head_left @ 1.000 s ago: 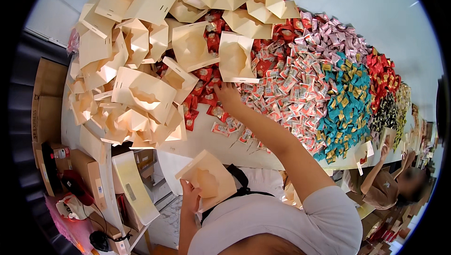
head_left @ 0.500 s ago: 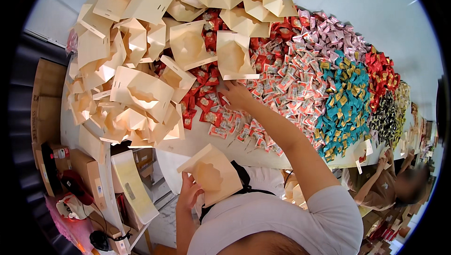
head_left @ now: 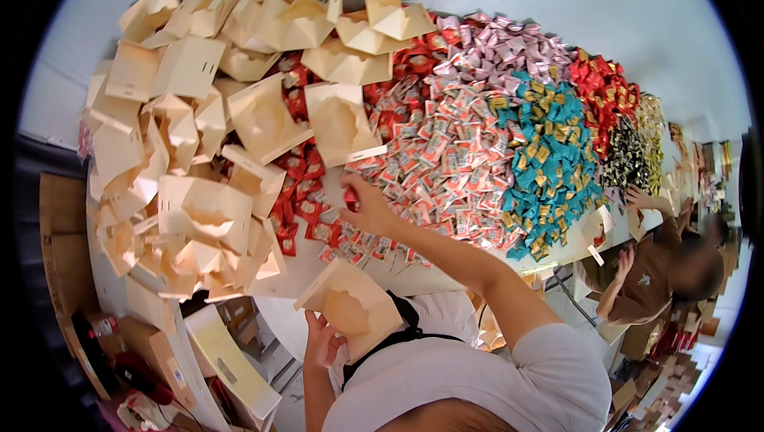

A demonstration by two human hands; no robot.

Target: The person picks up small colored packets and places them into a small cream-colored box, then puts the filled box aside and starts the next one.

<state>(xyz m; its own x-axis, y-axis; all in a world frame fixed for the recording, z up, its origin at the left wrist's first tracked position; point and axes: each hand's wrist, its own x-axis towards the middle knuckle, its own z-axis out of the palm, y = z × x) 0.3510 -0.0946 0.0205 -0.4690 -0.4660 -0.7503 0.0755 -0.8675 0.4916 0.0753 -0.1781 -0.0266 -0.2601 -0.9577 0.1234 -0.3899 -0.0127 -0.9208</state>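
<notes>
My left hand (head_left: 322, 341) grips the lower left edge of an open cream cardboard box (head_left: 350, 308) close to my body. Over the table, my right hand (head_left: 368, 207) is closed with a small red packet (head_left: 351, 196) between its fingers. Around that hand lie more red wrapped packets (head_left: 321, 230) and a broad heap of small white-and-red packets (head_left: 454, 153). Just beyond it, another open cream box (head_left: 338, 123) rests on the heap. My fingers partly hide the packet.
Stacked cream boxes (head_left: 187, 66) cover the table's left side. Teal-and-gold packets (head_left: 553, 165), pink packets (head_left: 509, 50) and red-and-gold packets (head_left: 601, 86) run rightward. A co-worker (head_left: 652, 281) is at the right edge. Brown cartons (head_left: 147, 352) stand lower left.
My right hand has drawn back from the heap toward me and left, now with a red packet in it. My view has shifted; the left hand still holds the box.
</notes>
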